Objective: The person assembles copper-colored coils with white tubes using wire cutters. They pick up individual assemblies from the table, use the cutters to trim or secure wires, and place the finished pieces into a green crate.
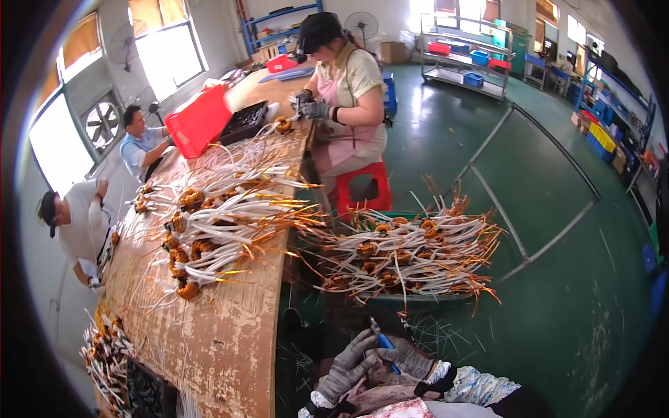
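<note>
Both my hands wear grey gloves and are close together over my lap at the lower edge. My right hand [408,357] is closed around a slim hand tool [385,343] with a blue handle and a grey metal tip, pointing up and away. My left hand [347,368] is beside it, fingers bent and held together near the tool; whatever they hold is hidden. Just beyond my hands, a green bin [425,299] is heaped with copper-wound ring coils [367,249] with long white-sleeved leads and bare copper ends.
A worn wooden table [237,327] on my left bears more coils [191,200], a black tray [244,122] and a red bin [198,120]. A gloved co-worker [352,90] sits beyond on a red stool [364,187]; two people are across the table. A metal frame [488,182] is at right.
</note>
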`<action>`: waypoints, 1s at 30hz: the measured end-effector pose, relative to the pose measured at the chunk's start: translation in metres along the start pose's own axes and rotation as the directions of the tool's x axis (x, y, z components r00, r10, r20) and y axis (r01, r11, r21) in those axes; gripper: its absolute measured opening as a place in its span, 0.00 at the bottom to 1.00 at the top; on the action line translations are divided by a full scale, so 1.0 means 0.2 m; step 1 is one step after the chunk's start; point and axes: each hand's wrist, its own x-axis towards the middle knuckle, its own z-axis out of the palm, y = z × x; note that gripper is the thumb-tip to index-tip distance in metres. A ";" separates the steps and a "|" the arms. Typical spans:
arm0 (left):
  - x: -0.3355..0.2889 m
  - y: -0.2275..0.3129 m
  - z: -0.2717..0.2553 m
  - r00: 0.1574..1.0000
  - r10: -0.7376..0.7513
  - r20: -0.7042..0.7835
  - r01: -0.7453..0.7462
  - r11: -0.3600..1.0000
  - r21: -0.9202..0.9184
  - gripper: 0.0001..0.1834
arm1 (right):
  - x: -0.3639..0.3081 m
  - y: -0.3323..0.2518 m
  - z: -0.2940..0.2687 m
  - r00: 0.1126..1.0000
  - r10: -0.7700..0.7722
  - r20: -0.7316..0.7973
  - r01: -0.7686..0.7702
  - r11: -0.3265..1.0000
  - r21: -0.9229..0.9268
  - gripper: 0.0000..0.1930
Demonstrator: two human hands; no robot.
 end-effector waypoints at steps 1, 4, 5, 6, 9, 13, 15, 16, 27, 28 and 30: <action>-0.05 -0.03 0.01 0.996 -0.091 -0.012 0.089 0.987 -0.132 0.24 | 0.03 0.04 -0.07 1.000 -0.005 -0.015 0.005 1.000 0.006 0.18; -0.28 -0.29 0.00 0.932 -0.354 -0.075 0.304 0.878 -0.371 0.23 | 0.12 0.05 -0.17 0.970 0.013 -0.241 0.044 0.973 0.229 0.06; -0.31 -0.29 -0.03 0.855 -0.513 -0.072 0.430 0.781 -0.454 0.23 | 0.15 0.05 -0.21 0.970 0.011 -0.244 0.046 0.972 0.228 0.06; -0.31 -0.21 -0.05 0.859 -0.508 -0.062 0.430 0.781 -0.453 0.23 | 0.19 0.06 -0.28 0.941 0.019 -0.338 0.059 0.974 0.218 0.06; -0.37 -0.01 -0.10 0.816 -0.578 -0.012 0.303 0.446 -0.842 0.24 | 0.26 -0.01 -0.27 0.888 0.047 -0.457 0.051 0.978 0.200 0.06; -0.43 -0.12 -0.10 0.758 -0.652 0.003 0.242 0.277 -0.930 0.25 | 0.40 -0.03 -0.27 0.915 -0.023 -0.402 0.109 0.975 0.192 0.07; -0.40 -0.15 -0.11 0.731 -0.679 0.074 0.223 0.135 -0.965 0.25 | 0.52 -0.03 -0.35 0.899 -0.100 -0.427 0.125 0.992 0.030 0.07; -0.39 -0.15 -0.11 0.731 -0.679 0.075 0.225 0.135 -0.965 0.25 | 0.58 -0.03 -0.40 0.891 -0.091 -0.446 0.100 0.995 -0.004 0.08; -0.40 -0.40 -0.09 0.687 -0.708 0.164 0.382 0.160 -0.910 0.25 | 1.15 -0.29 -0.92 0.883 -0.268 -0.386 -0.320 0.260 -0.911 0.32; -0.42 -0.44 -0.09 0.693 -0.697 0.186 0.396 0.152 -0.906 0.25 | 1.19 -0.28 -0.94 0.860 -0.356 -0.366 -0.314 0.197 -0.929 0.26; -0.41 -0.46 -0.09 0.698 -0.684 0.212 0.409 0.138 -0.902 0.24 | 1.23 -0.27 -1.00 0.843 -0.420 -0.335 -0.331 0.085 -0.940 0.18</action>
